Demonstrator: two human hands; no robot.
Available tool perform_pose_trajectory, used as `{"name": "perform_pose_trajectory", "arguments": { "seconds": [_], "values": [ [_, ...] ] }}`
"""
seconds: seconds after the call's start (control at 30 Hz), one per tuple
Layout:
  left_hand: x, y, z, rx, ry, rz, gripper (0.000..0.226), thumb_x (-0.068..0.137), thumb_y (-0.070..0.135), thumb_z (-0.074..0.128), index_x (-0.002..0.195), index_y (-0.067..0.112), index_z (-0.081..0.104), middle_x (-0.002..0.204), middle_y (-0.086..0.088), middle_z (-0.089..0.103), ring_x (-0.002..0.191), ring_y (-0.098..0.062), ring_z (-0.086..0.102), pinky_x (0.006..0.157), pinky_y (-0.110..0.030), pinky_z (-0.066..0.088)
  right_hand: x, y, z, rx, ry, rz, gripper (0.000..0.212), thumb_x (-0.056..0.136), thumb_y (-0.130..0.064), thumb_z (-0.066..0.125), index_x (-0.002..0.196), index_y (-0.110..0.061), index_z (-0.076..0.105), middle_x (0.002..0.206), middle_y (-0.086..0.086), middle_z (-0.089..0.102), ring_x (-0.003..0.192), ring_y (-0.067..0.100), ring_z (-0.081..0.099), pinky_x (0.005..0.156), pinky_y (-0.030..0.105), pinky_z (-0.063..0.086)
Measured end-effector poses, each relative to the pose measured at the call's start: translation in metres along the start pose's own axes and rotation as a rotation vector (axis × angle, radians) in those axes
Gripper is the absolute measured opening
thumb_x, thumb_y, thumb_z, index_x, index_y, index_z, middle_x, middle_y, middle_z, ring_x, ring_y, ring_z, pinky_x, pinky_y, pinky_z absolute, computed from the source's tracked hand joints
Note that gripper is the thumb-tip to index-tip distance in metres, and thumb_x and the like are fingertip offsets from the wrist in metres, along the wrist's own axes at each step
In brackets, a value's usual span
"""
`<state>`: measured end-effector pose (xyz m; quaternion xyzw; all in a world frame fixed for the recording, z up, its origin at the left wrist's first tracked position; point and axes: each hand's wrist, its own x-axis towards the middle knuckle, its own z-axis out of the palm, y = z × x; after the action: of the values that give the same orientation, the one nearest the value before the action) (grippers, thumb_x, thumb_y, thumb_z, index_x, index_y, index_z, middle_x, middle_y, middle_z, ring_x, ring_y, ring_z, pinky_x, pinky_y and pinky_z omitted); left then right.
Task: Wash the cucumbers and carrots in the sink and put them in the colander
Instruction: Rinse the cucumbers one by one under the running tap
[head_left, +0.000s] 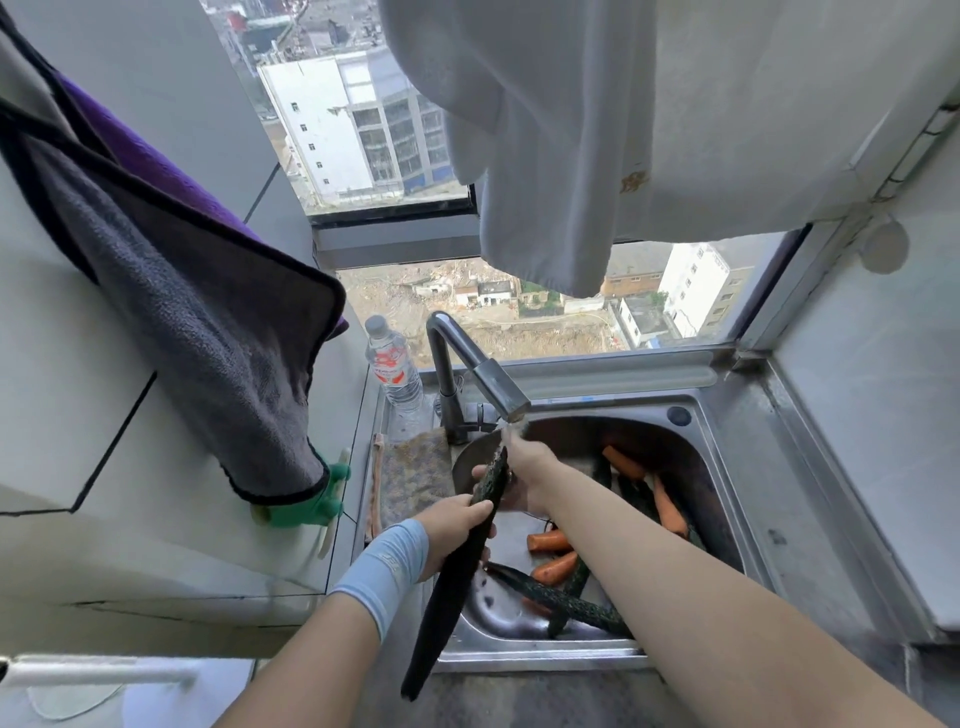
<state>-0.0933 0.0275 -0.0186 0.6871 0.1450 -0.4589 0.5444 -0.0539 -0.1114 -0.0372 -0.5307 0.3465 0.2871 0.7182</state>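
The held cucumber (457, 577), long and dark green, slants over the left front of the sink (540, 657), its upper end under the water running from the faucet (498, 384) and its lower end sticking out past the sink's front rim. The left hand (457, 519), with a light-blue sleeve (387, 564) on the wrist, has its fingers curled round the middle of it. The right hand (527, 465) wraps the upper part just below the spout, one fingertip showing on the cucumber's far side. Inside the steel basin lie several carrots (549, 541), some near the middle and some toward the back right, mixed with more loose cucumbers (563, 600) that cross one another on the wet bottom. Behind the hands a round metal vessel (465, 462) shows only its curved edge; whether it is the colander cannot be told. On the sink's left ledge lies a scouring cloth (415, 475), and a plastic water bottle (392, 366) stands behind it beside the faucet base. A grey towel (208, 338) hangs at the left, a white cloth (545, 156) above.
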Motion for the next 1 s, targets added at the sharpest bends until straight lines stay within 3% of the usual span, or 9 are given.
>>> {"name": "perform_pose_trajectory", "arguments": {
  "seconds": [0.1, 0.17, 0.27, 0.33, 0.5, 0.6, 0.67, 0.83, 1.0],
  "values": [
    [0.007, 0.003, 0.001, -0.024, 0.007, 0.053, 0.023, 0.096, -0.001, 0.045, 0.114, 0.0, 0.059, 0.093, -0.015, 0.067, 0.078, -0.023, 0.066, 0.078, -0.034, 0.055, -0.002, 0.023, 0.0, -0.269, -0.17, 0.087, 0.031, 0.094, -0.046, 0.06, 0.098, -0.016, 0.061, 0.078, 0.002, 0.059, 0.068, 0.018, 0.052, 0.069, 0.032, 0.048],
    [0.009, 0.002, 0.0, -0.055, -0.074, -0.002, 0.026, 0.096, 0.001, 0.049, 0.12, -0.005, 0.058, 0.111, -0.02, 0.069, 0.1, -0.031, 0.068, 0.095, -0.042, 0.052, 0.001, 0.032, -0.003, -0.361, -0.067, 0.033, 0.047, 0.093, -0.053, 0.059, 0.104, -0.008, 0.066, 0.081, 0.005, 0.06, 0.061, 0.017, 0.048, 0.061, 0.028, 0.044],
    [0.01, -0.003, 0.005, -0.03, -0.202, -0.105, 0.025, 0.099, 0.015, 0.054, 0.122, 0.005, 0.057, 0.111, -0.015, 0.069, 0.094, -0.027, 0.07, 0.079, -0.041, 0.06, 0.019, 0.045, -0.015, -0.398, 0.119, -0.022, 0.088, 0.087, -0.077, 0.038, 0.131, -0.004, 0.059, 0.124, 0.01, 0.065, 0.1, 0.029, 0.062, 0.087, 0.033, 0.046],
    [0.012, -0.006, 0.013, 0.033, -0.195, -0.122, 0.018, 0.098, 0.017, 0.056, 0.115, 0.012, 0.06, 0.105, -0.014, 0.068, 0.08, -0.024, 0.068, 0.072, -0.041, 0.061, 0.056, 0.065, -0.029, -0.403, 0.153, 0.009, 0.109, 0.065, -0.095, 0.027, 0.129, -0.014, 0.062, 0.124, 0.01, 0.067, 0.105, 0.033, 0.064, 0.096, 0.043, 0.049],
    [0.048, -0.028, 0.017, 0.281, 0.049, -0.14, 0.021, 0.093, 0.025, 0.062, 0.107, 0.011, 0.062, 0.087, -0.006, 0.068, 0.071, -0.018, 0.066, 0.085, -0.043, 0.058, 0.04, 0.074, -0.048, -0.754, 0.089, -0.039, 0.061, 0.098, -0.06, 0.031, 0.11, -0.009, 0.062, 0.105, 0.011, 0.061, 0.096, 0.032, 0.06, 0.099, 0.046, 0.049],
    [0.085, -0.058, 0.004, 0.402, 0.132, -0.139, 0.061, 0.073, 0.044, 0.073, 0.121, 0.012, 0.056, 0.109, -0.01, 0.07, 0.095, -0.028, 0.069, 0.091, -0.048, 0.055, 0.041, 0.097, -0.073, -1.164, 0.027, -0.012, 0.037, 0.101, -0.035, 0.047, 0.126, -0.011, 0.059, 0.122, 0.011, 0.064, 0.114, 0.033, 0.061, 0.099, 0.039, 0.049],
    [0.104, -0.075, -0.002, 0.377, 0.165, -0.149, 0.093, 0.056, 0.054, 0.074, 0.138, 0.026, 0.04, 0.124, -0.009, 0.063, 0.102, -0.031, 0.068, 0.092, -0.047, 0.054, 0.042, 0.111, -0.083, -1.421, 0.013, 0.052, 0.042, 0.095, -0.025, 0.057, 0.136, -0.02, 0.05, 0.135, 0.008, 0.057, 0.123, 0.031, 0.057, 0.101, 0.037, 0.048],
    [0.086, -0.053, 0.012, 0.478, 0.095, -0.135, 0.069, 0.086, 0.025, 0.07, 0.145, 0.037, 0.036, 0.14, -0.007, 0.048, 0.115, -0.029, 0.06, 0.098, -0.041, 0.051, 0.057, 0.146, -0.095, -1.564, -0.016, 0.176, 0.081, 0.085, -0.011, 0.065, 0.153, -0.016, 0.021, 0.138, 0.014, 0.054, 0.124, 0.033, 0.056, 0.1, 0.038, 0.049],
    [0.092, -0.058, 0.012, 0.609, 0.111, -0.08, 0.04, 0.092, 0.014, 0.062, 0.129, 0.029, 0.059, 0.121, -0.003, 0.06, 0.105, -0.02, 0.061, 0.091, -0.023, 0.048, 0.064, 0.135, -0.108, -1.537, -0.153, 0.129, 0.055, 0.094, -0.024, 0.058, 0.146, -0.015, 0.041, 0.146, 0.007, 0.046, 0.127, 0.032, 0.052, 0.104, 0.033, 0.043]
  ]
}}
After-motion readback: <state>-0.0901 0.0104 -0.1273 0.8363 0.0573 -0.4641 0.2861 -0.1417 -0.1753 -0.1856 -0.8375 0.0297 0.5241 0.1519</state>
